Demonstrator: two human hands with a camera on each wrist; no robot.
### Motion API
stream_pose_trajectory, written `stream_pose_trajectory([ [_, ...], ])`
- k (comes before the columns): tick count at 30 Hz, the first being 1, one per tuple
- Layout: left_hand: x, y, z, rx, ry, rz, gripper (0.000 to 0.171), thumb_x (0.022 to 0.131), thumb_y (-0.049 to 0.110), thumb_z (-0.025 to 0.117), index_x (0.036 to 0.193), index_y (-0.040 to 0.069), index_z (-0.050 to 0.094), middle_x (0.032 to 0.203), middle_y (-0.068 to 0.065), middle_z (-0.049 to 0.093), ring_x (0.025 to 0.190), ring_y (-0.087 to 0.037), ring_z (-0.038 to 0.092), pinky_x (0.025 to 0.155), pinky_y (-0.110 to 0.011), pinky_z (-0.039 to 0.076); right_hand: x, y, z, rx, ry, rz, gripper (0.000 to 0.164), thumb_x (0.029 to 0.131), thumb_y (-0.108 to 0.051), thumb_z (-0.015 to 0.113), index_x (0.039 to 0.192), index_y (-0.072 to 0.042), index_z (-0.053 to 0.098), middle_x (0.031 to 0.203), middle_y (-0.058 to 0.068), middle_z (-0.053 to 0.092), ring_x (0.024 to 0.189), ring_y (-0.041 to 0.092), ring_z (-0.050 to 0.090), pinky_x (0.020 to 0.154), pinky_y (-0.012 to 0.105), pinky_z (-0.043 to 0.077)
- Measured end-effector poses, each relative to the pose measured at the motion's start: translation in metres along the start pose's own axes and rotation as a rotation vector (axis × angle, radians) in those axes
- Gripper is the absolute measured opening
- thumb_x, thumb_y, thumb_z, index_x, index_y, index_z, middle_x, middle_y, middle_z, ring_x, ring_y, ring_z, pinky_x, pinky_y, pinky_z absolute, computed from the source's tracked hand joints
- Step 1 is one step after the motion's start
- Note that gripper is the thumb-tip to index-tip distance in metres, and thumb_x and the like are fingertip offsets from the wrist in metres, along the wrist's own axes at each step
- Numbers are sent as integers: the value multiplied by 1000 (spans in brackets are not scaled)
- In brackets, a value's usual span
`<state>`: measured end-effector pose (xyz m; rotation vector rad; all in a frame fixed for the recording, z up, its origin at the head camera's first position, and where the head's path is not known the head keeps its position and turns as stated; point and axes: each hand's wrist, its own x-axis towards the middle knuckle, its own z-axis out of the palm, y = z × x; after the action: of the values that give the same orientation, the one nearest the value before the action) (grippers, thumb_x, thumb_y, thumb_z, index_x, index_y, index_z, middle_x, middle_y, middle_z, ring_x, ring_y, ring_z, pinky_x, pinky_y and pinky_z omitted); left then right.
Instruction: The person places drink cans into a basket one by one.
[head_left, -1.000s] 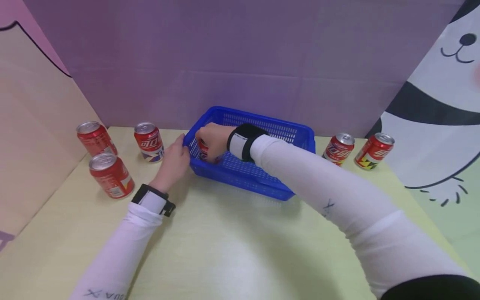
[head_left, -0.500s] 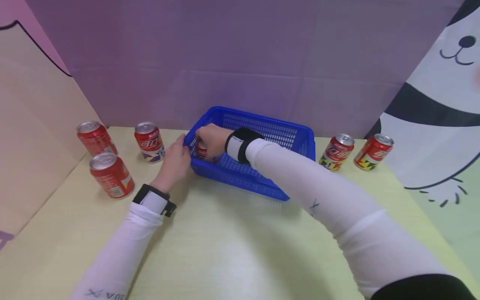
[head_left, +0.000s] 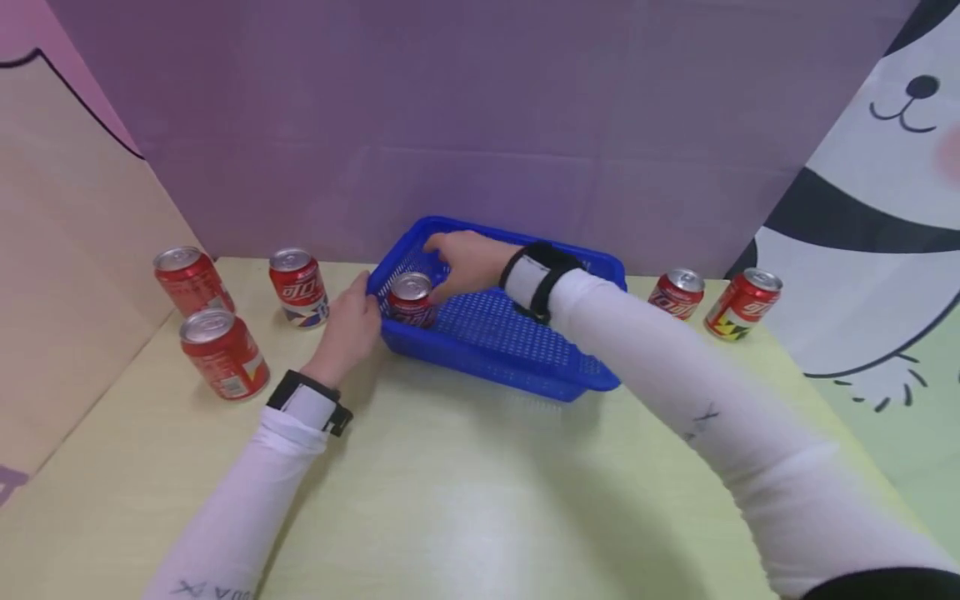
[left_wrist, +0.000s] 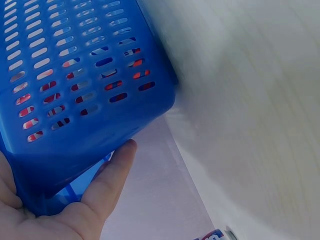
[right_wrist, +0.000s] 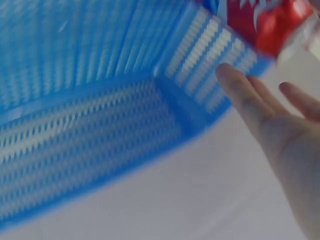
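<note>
A blue plastic basket [head_left: 510,371] with slotted walls stands on the table against the purple backdrop. My left hand [head_left: 348,329] holds its left end at the rim; in the left wrist view the thumb and fingers [left_wrist: 112,175] lie on either side of that rim. Inside the left end, a red soda can [head_left: 411,310] stands upright. Over the basket, just right of this can, is my right hand [head_left: 476,262], its fingers spread and holding nothing. The right wrist view is blurred but shows the extended fingers [right_wrist: 240,92] near the red can [right_wrist: 272,25].
Left of the basket stand three red cans: one at the back left [head_left: 192,282], one nearer [head_left: 225,357] and one close to the basket [head_left: 298,287]. On the right are two more cans, one partly behind my right arm [head_left: 677,294] and one beside it [head_left: 742,306].
My right hand has let go of the can in the basket and moved up and right, its fingers opening. The can now stands uncovered. The left hand has stayed on the basket.
</note>
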<state>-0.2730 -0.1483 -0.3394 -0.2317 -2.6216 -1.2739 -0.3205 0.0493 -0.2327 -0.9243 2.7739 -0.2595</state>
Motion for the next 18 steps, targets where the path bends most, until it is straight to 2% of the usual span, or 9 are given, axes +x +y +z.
stream_pose_trajectory([
  [3,2,0,0,10,9,9,50,103,5,33,148,-14,23,145,-36,33,135,-46,34,109,-53,28,-35,31,-17,-41,122,32,65,89,-31,72,138,4,48,131,20,56,120,32,51,103,42,39],
  [5,2,0,-2,16,14,8,49,103,4,33,148,-14,24,144,-37,34,134,-47,34,109,-53,29,-61,51,-24,-58,213,93,55,91,-28,69,131,7,53,125,22,58,116,35,52,100,46,41],
  [7,2,-1,-5,26,19,2,49,103,4,32,148,-14,24,143,-37,35,133,-47,35,109,-54,29,-85,70,-29,-63,293,167,49,92,-25,66,124,10,57,118,26,61,111,39,56,95,50,45],
  [10,3,-4,-9,27,24,-3,49,103,4,32,148,-14,24,144,-37,34,134,-46,34,109,-53,29,-119,90,-29,-11,350,325,49,95,-29,61,124,11,56,113,29,62,102,41,61,85,53,50],
  [14,2,-8,-15,23,39,0,50,103,5,31,148,-14,24,145,-36,34,135,-46,33,110,-53,28,-149,107,-12,88,433,450,51,98,-35,55,121,10,57,101,28,66,85,37,66,69,51,55],
  [18,-3,-11,-21,17,49,0,49,102,4,32,148,-14,24,144,-37,34,134,-47,34,109,-55,28,-157,117,20,203,502,476,54,99,-36,54,122,12,56,90,23,67,74,31,65,57,42,53],
])
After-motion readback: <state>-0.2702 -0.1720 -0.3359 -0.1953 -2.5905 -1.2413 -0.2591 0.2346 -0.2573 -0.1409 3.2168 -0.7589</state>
